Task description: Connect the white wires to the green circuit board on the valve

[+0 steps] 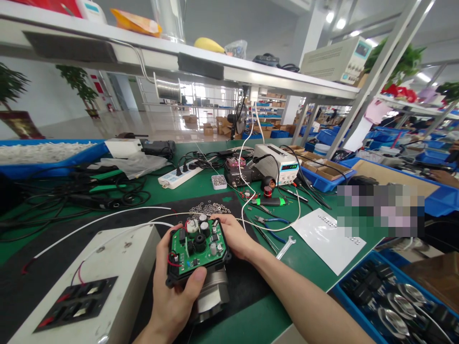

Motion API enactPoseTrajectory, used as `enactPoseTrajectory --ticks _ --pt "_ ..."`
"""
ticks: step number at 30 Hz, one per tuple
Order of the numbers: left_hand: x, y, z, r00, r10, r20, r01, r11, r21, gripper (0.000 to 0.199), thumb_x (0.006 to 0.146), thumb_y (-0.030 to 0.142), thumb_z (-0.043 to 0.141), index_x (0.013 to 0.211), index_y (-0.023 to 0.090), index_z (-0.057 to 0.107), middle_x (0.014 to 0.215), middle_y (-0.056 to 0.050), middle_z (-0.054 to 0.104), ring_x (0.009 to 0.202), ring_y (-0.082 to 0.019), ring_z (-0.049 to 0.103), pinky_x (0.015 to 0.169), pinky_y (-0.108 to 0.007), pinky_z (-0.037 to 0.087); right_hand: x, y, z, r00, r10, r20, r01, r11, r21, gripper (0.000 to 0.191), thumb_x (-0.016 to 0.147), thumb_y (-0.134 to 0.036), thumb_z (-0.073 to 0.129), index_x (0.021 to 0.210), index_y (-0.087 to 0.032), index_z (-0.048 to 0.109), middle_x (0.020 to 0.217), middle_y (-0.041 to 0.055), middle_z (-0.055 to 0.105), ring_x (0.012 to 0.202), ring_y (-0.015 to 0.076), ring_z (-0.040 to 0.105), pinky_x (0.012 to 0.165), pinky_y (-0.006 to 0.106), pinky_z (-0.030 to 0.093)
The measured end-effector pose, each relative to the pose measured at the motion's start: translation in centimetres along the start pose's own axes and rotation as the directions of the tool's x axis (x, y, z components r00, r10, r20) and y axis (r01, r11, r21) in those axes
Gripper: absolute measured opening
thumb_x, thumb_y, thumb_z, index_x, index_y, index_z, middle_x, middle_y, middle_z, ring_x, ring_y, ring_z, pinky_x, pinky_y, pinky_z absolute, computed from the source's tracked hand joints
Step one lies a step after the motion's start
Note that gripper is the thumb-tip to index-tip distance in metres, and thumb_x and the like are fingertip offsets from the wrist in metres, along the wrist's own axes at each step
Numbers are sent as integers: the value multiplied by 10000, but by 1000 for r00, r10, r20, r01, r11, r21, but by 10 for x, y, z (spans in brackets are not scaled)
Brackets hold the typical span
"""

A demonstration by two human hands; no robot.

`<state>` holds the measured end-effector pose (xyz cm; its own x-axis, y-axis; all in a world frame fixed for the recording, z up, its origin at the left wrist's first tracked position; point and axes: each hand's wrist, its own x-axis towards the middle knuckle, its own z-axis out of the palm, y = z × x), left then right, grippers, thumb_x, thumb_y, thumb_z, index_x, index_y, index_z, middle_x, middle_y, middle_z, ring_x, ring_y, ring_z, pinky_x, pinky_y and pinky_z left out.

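Observation:
A black housing (pixel 171 278) with a green circuit board (pixel 206 256) inside sits between both hands, above a silver metal fitting (pixel 214 294). My left hand (pixel 175 291) wraps round its left and lower edge, the thumb on the front rim. Fingers of my right hand (pixel 233 234) close on the upper right edge of the same housing. Capacitors and a black ring-shaped part stand on the board, with red wires at its left. A white cable (pixel 154 223) runs behind the housing.
At the left is a grey box (pixel 125 267) with terminals. Pliers (pixel 276 220), a wrench (pixel 287 247) and a white sheet (pixel 328 239) lie right. Behind stand a power supply (pixel 276 162) and a power strip (pixel 181 176). A blue bin (pixel 344 291) of metal parts is at lower right.

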<state>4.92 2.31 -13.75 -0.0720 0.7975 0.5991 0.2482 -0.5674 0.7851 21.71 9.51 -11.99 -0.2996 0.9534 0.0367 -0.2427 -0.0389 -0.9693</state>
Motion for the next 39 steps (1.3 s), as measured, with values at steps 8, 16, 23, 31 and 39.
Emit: enactPoseTrajectory --ticks 8,16,23,31,39 --pt "-1 10 7 1000 -24 -9 23 995 -99 723 898 509 760 1494 229 461 1414 -111 585 1276 -278 614 1070 -359 544 -3 0 -1 1000 -26 5 26 1000 -9 225 772 -344 670 633 -198 569 569 -46 522 556 106 435 570 235 344" --pt "-2 24 4 982 -149 112 168 968 -187 804 909 504 756 1566 270 358 1558 -107 470 1413 -291 510 1185 -412 477 -10 -13 2 996 -34 -77 37 999 35 215 718 -369 750 735 -187 637 667 -38 583 608 112 433 589 246 327" --pt "-6 59 -9 960 -267 85 255 958 129 774 947 543 707 1587 335 324 1613 -86 382 1489 -322 405 1246 -546 403 -9 -14 0 992 -84 -92 87 996 26 243 770 -412 762 789 -193 659 743 -28 597 684 130 473 651 257 367" --pt "17 95 -34 984 -93 150 29 925 379 328 999 409 666 1313 344 597 1400 -26 550 1311 -234 534 1116 -417 488 -11 -13 4 992 -101 -75 106 993 60 209 745 -379 768 809 -193 697 798 -23 647 717 137 531 688 263 413" --pt "34 106 -36 971 -43 235 -76 878 472 182 993 347 654 1165 291 680 1297 -22 608 1239 -204 576 1061 -353 467 -11 -13 3 993 -96 -68 101 992 70 181 742 -357 752 825 -201 717 810 -11 688 711 149 555 672 273 418"
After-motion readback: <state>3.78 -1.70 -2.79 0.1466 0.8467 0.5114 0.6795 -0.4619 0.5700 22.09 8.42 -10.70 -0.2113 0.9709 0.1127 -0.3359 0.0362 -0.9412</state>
